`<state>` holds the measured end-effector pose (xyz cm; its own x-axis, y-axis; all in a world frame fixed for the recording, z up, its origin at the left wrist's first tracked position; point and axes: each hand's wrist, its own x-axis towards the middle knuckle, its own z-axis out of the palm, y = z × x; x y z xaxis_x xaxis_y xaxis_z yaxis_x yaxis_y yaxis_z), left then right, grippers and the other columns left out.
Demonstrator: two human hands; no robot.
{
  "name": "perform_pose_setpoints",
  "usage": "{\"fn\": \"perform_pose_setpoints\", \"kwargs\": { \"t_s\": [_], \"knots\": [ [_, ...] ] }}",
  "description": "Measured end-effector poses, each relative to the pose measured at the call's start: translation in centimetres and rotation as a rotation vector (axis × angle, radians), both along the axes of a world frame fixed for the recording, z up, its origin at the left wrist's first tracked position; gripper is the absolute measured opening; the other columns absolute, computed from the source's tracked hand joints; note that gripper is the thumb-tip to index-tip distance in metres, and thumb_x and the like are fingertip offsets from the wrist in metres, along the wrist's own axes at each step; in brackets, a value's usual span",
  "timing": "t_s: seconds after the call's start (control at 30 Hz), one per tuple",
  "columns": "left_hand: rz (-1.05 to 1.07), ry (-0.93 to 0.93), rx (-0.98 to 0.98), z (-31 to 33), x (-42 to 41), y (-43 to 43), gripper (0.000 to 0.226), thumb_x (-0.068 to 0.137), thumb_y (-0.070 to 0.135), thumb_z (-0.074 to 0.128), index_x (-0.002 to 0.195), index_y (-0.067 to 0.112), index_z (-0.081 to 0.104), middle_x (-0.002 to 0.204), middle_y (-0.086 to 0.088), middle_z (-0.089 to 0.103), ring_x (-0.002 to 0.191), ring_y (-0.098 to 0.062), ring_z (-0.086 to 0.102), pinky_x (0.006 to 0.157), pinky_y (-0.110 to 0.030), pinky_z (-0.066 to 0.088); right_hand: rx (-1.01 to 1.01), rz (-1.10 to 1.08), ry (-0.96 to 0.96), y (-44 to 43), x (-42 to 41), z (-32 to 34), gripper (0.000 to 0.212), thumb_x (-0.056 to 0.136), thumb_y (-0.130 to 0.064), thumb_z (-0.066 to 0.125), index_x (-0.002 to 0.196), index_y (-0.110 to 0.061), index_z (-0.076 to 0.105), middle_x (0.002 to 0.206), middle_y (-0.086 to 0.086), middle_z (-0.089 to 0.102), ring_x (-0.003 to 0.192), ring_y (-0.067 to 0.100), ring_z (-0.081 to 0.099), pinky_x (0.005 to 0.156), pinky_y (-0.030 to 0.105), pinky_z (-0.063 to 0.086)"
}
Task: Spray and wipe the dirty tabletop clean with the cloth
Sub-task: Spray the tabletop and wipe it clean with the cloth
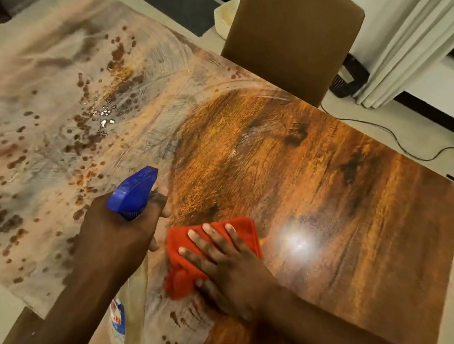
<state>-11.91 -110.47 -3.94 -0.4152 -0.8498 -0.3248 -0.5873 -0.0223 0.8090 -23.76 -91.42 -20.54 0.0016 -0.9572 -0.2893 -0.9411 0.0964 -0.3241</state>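
A wooden tabletop (321, 177) fills the view. Its left half is covered by a pale dusty film with brown splatters (45, 142), and its right half shows shiny bare wood grain. My left hand (118, 231) grips the neck of a spray bottle (131, 306) with a blue trigger head (134, 193), held above the table with the nozzle pointing away from me. My right hand (226, 269) presses flat, fingers spread, on a red cloth (184, 251) lying on the table near the front edge, right beside the bottle.
A brown upholstered chair (292, 35) stands at the table's far right side. White curtains (413, 26), a black cable (380, 127) and a dark device (348, 77) are on the floor to the right. A dark mat (182, 5) lies beyond the table.
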Motion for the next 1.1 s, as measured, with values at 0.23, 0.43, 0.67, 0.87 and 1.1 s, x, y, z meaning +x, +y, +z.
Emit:
{"fn": "perform_pose_setpoints", "kwargs": {
  "t_s": [0.23,0.43,0.67,0.87,1.1],
  "knots": [
    [-0.025,0.023,0.031,0.0,0.6,1.0,0.025,0.097,0.056,0.068,0.077,0.071,0.069,0.070,-0.009,0.080,0.043,-0.016,0.069,0.074,-0.057,0.067,0.053,-0.218,0.167,8.2,-7.0,0.9,0.069,0.112,-0.059,0.029,0.174,-0.040,0.008,0.183,-0.006,0.006,0.170,0.023,0.004,0.132,0.057,0.009],
    [-0.072,0.045,0.073,-1.0,0.9,1.0,0.008,0.085,0.073,0.060,0.081,0.073,0.067,0.071,-0.011,0.079,0.044,-0.015,0.071,0.071,-0.050,0.065,0.113,-0.552,0.173,2.2,-20.1,0.2,0.066,0.110,-0.067,0.004,0.169,-0.047,-0.018,0.181,-0.005,-0.017,0.167,0.026,-0.017,0.134,0.061,-0.001],
    [-0.070,0.044,0.097,-2.0,0.7,0.7,0.032,0.080,0.076,0.061,0.085,0.048,0.076,0.065,-0.014,0.076,0.047,-0.030,0.071,0.070,-0.052,0.064,0.128,-0.829,0.061,-13.2,-29.8,1.4,0.073,0.113,-0.064,0.017,0.174,-0.029,-0.002,0.183,0.004,-0.012,0.168,0.034,-0.014,0.132,0.066,-0.006],
    [-0.031,-0.014,0.079,-2.5,1.4,0.2,0.058,0.075,0.079,0.058,0.088,0.027,0.081,0.062,-0.016,0.072,0.050,-0.036,0.068,0.068,-0.055,0.063,0.166,-0.844,0.022,-22.1,-29.1,1.5,0.069,0.116,-0.055,0.020,0.175,-0.026,-0.001,0.182,0.004,-0.019,0.167,0.035,-0.019,0.131,0.064,-0.010],
    [-0.033,0.008,0.025,-1.8,2.3,1.4,0.049,0.080,0.078,0.057,0.088,0.034,0.080,0.064,-0.011,0.076,0.049,-0.031,0.070,0.069,-0.052,0.063,0.089,-0.327,0.135,-18.0,-16.1,-0.2,0.073,0.110,-0.060,0.007,0.171,-0.031,-0.018,0.180,0.006,-0.023,0.166,0.036,-0.020,0.132,0.066,-0.007]
  ]
}}
